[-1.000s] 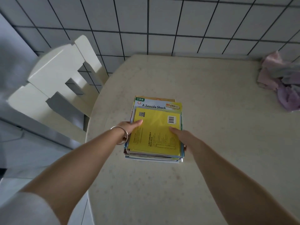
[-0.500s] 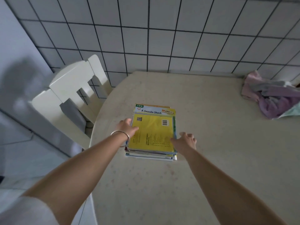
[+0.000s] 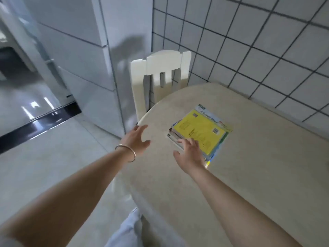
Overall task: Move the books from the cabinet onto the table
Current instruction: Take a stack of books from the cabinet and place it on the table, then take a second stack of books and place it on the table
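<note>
Change: both hands have let go of the books
Left hand (image 3: 136,139): open, empty, above table (image 3: 249,184) edge
Right hand (image 3: 188,154): open, fingers spread, at stack's near corner
Books (image 3: 199,132): stacked on table
Chair (image 3: 160,75): behind, by tiled wall

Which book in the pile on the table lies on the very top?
The yellow book lies on top of the pile. Its plain yellow cover bears small codes, while the book beneath it shows only a pale strip with a printed title at its far edge.
</note>
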